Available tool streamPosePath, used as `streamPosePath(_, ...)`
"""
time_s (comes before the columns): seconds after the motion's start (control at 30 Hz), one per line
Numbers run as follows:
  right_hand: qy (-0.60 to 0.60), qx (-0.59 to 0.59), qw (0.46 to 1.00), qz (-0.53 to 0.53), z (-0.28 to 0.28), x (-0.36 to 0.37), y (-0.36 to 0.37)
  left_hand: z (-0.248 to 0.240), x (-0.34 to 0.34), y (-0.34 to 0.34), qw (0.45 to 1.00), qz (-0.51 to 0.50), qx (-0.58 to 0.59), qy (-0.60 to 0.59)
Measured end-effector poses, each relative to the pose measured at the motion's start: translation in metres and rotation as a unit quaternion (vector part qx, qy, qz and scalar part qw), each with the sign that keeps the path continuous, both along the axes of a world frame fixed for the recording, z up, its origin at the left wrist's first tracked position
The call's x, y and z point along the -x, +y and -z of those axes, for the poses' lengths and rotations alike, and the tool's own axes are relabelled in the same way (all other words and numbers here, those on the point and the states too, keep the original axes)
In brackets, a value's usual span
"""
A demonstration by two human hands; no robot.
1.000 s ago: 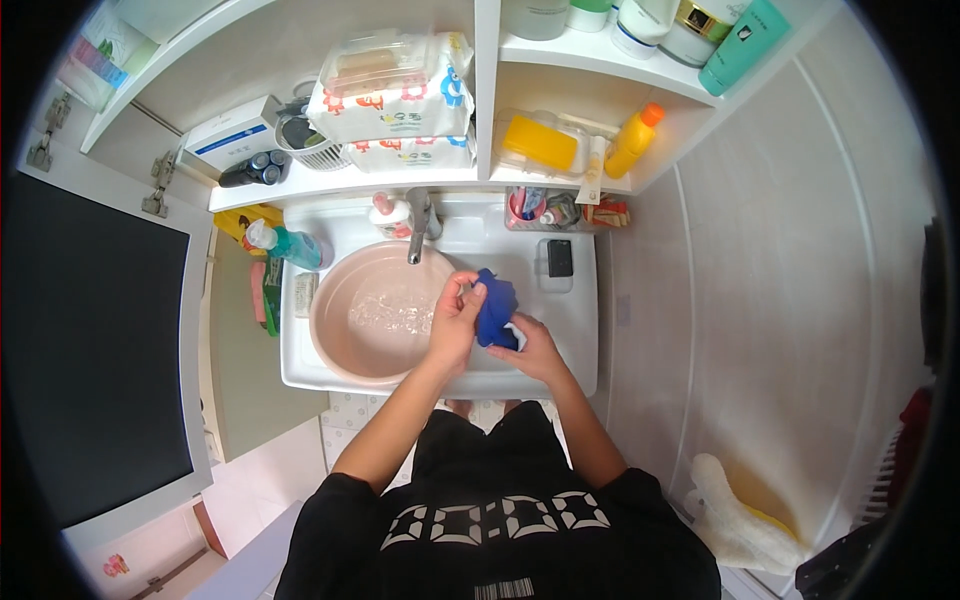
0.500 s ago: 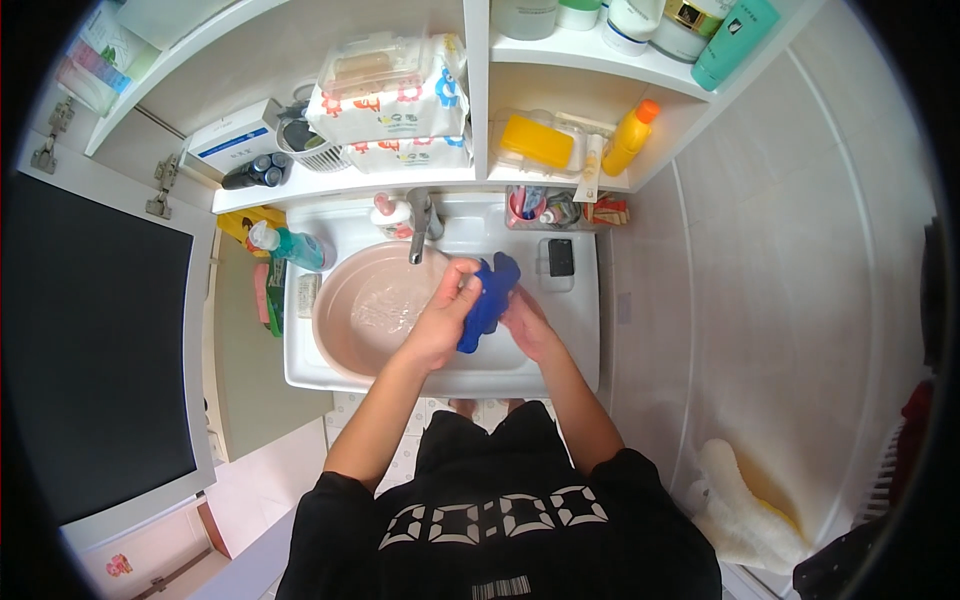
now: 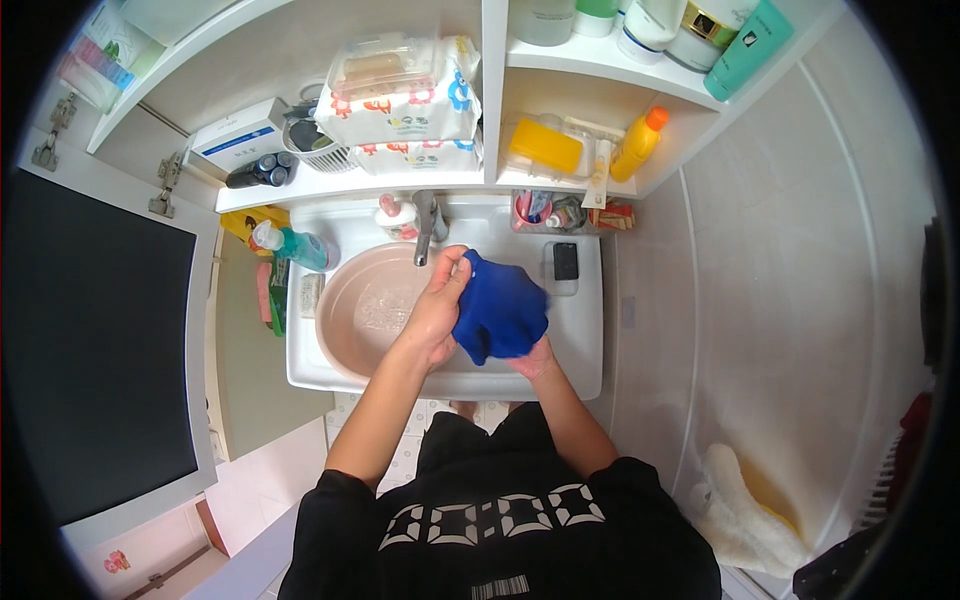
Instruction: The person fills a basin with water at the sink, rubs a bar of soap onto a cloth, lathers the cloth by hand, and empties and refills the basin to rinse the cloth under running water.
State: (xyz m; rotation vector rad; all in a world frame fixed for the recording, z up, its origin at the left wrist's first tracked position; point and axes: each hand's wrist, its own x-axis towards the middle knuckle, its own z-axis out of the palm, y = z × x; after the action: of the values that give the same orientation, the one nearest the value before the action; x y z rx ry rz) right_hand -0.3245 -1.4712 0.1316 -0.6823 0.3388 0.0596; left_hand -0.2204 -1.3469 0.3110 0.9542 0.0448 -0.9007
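A blue cloth (image 3: 500, 308) is spread out in the air between my hands, over the right rim of the pink basin (image 3: 330, 335). My left hand (image 3: 436, 318) grips its left edge, thumb and fingers closed on the fabric. The cloth drapes over my right hand (image 3: 535, 360), so only the wrist and heel show and the fingers are hidden. Rippling water (image 3: 383, 305) lies in the basin, which sits in the white sink (image 3: 580, 340). Just beyond my left fingertips is the metal faucet (image 3: 424, 235).
A pump bottle (image 3: 397, 217) stands beside the faucet, and a teal spray bottle (image 3: 305, 248) at the back left. A soap dish with a black bar (image 3: 566, 262) lies on the right ledge. Loaded shelves (image 3: 350, 190) overhang the back; an open mirrored door (image 3: 110, 350) is at left.
The blue cloth was bunched narrowly between my hands and is now opened wider, covering my right fingers. My right hand has moved slightly down. The water's surface looks calmer.
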Motion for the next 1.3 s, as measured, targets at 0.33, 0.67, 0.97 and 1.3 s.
streamPosePath(0.33,0.070,-0.004,0.990,0.120,0.017,0.025,-0.065,-0.017,-0.034,0.044,0.993,-0.097,0.028,-0.060)
streamPosePath(0.67,0.122,0.199,0.958,0.168,-0.072,0.033,-0.030,0.043,0.023,0.011,0.978,0.070,-0.174,-0.086)
streamPosePath(0.97,-0.059,0.433,0.899,0.002,-0.073,0.049,-0.020,0.085,0.040,-0.009,0.991,-0.103,-0.079,-0.039)
streamPosePath(1.3,0.077,-0.156,0.984,0.048,-0.003,0.020,0.010,0.087,0.013,-0.014,0.990,-0.034,0.011,0.134)
